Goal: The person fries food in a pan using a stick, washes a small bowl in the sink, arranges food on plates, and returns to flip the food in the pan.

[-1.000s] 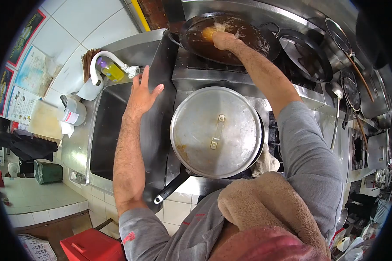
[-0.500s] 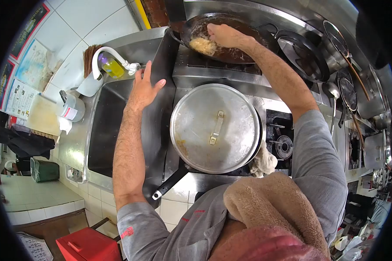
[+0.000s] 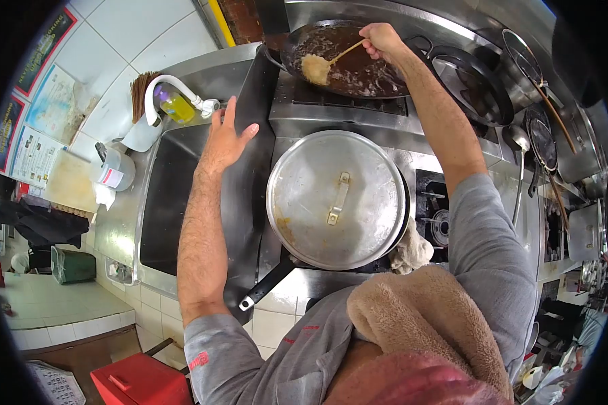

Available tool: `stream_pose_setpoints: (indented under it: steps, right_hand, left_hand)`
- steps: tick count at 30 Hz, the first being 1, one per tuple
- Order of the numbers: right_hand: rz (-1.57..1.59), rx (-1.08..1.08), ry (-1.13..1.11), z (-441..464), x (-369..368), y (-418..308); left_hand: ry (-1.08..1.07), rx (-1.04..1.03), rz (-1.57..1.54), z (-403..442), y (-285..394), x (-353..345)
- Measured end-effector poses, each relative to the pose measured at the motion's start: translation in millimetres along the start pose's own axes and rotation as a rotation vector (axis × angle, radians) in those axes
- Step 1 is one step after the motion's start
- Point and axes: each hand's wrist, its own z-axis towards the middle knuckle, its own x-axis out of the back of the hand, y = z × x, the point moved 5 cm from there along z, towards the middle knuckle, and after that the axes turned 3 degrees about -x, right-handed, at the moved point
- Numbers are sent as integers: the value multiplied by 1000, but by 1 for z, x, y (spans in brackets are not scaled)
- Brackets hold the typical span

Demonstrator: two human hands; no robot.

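At the top, my right hand [image 3: 384,42] is closed round one end of a thin wooden stick [image 3: 348,52]. The stick's far end meets a golden, crusty lump of frying food [image 3: 315,69]; whether it pierces or only touches the lump I cannot tell. The lump lies at the left side of a wide dark wok [image 3: 385,91] of bubbling brown oil. My left hand [image 3: 225,140] holds nothing, fingers spread, above the right edge of the sink [image 3: 172,202] near the white tap [image 3: 209,106].
A large lidded pan [image 3: 311,196] sits on the stove before me, its black handle [image 3: 269,283] pointing toward me. A cloth [image 3: 412,250] lies by its right side. Right of the wok are a black pan [image 3: 476,88] and a ladle [image 3: 518,138]. A soap bottle [image 3: 177,108] stands behind the sink.
My right hand has moved right and slightly up, away from the food, and the stick now shows. The lump has shifted slightly. My left hand has hardly moved.
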Motion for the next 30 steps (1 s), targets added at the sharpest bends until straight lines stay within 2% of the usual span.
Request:
stream_pose_setpoints:
  steps: [2,6,9,10,12,13,15,24,30]
  right_hand:
    - [109,-108,10,12,1,18]
    - [118,-153,37,23,-2,42]
    - [-285,4,-52,31,-14,45]
    - [-281,4,-54,34,-15,46]
    - [-786,139,-145,39,-21,43]
    - [-784,139,-146,39,-22,46]
    - [-1174,362,-58,36,-26,41]
    - [-1489,341,6,55,-3,48]
    - [-1510,339,73,73,22,57]
  left_hand:
    - [1,3,7,0,0,0]
    - [-9,-6,-8,0,0,0]
    - [-18,-1,-16,0,2,1]
    - [-30,13,-28,-1,2,1]
    - [-30,13,-19,-1,2,2]
    - [-29,11,-14,-1,3,2]
    - [-29,14,-9,-1,4,2]
    - [-21,15,-3,-2,10,7]
    - [-33,29,15,-2,12,5]
